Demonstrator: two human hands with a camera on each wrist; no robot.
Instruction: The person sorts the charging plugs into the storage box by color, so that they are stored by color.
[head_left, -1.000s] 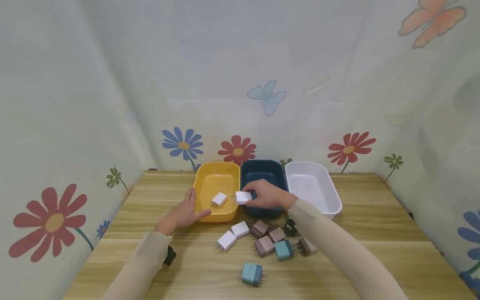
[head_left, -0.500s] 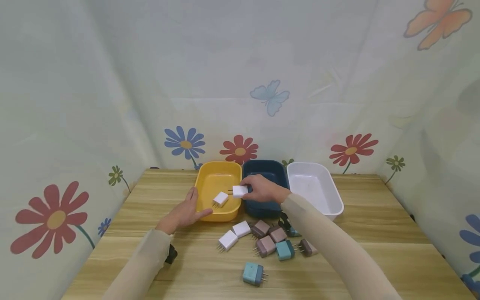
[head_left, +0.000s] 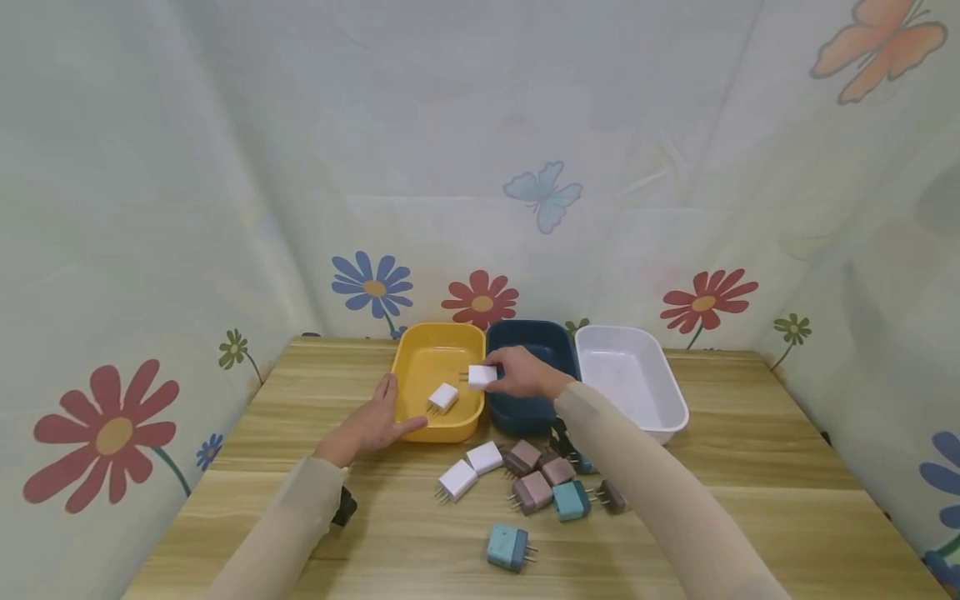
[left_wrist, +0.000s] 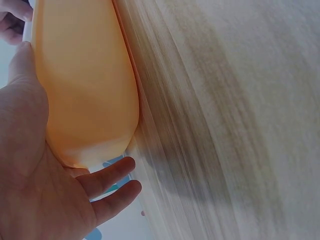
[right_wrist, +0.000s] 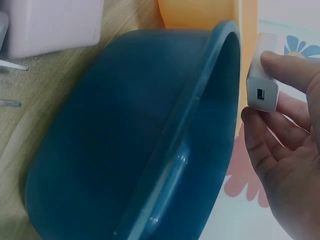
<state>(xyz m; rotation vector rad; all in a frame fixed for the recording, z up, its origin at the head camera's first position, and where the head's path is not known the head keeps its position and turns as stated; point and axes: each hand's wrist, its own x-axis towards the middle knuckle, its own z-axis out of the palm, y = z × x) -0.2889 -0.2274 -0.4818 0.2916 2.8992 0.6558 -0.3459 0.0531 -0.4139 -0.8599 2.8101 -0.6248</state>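
Note:
Thumb and fingers of my right hand (head_left: 525, 372) pinch a white USB charger (head_left: 482, 377) above the right side of the yellow bin (head_left: 438, 433). Its metal prongs point left; the right wrist view shows a USB port on the charger's end (right_wrist: 263, 95). Another white charger (head_left: 443, 397) lies inside the bin. My left hand (head_left: 369, 425) rests against the bin's near left corner, thumb along the front rim and fingers by the left side. In the left wrist view, two fingers (left_wrist: 112, 177) of it extend nearly straight past the yellow wall.
A dark blue bin (head_left: 528, 425) and a white bin (head_left: 630, 375) stand to the right of the yellow one. In front lie white chargers (head_left: 457, 480), several mauve-brown chargers (head_left: 532, 492), and blue ones (head_left: 507, 547). A black item (head_left: 559, 435) is partly hidden by the right sleeve.
My right hand has moved slightly up and away with the white charger, now over the yellow bin's right side. My left hand keeps its place at the bin; the view has shifted a little.

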